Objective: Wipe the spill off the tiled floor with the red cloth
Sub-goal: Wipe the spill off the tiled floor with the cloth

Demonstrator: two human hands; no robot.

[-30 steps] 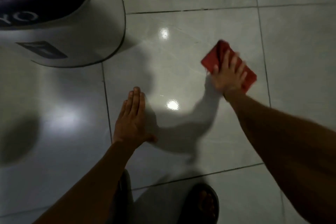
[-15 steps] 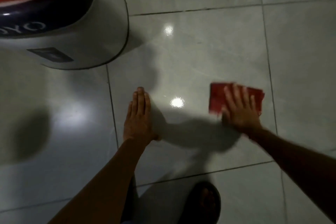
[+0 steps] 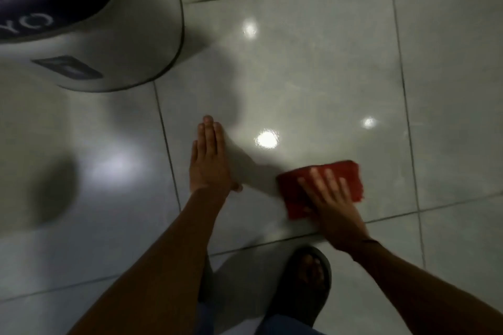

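The folded red cloth (image 3: 348, 175) lies flat on the glossy grey tiled floor (image 3: 313, 76), near the tile's front grout line. My right hand (image 3: 330, 202) presses down on the cloth with fingers spread, covering its near half. My left hand (image 3: 208, 160) rests flat on the floor to the left of the cloth, fingers together, holding nothing. Faint wet streaks and light reflections show on the tile beyond the cloth; I cannot make out a distinct puddle.
A large white appliance (image 3: 114, 43) with a dark band and red top stands on the floor at the upper left. My foot in a dark sandal (image 3: 307, 280) sits just behind the cloth. Grout lines cross the floor.
My right hand has dragged the red cloth from the far right of the tile toward me and leftward. The left hand has stayed planted on the floor.
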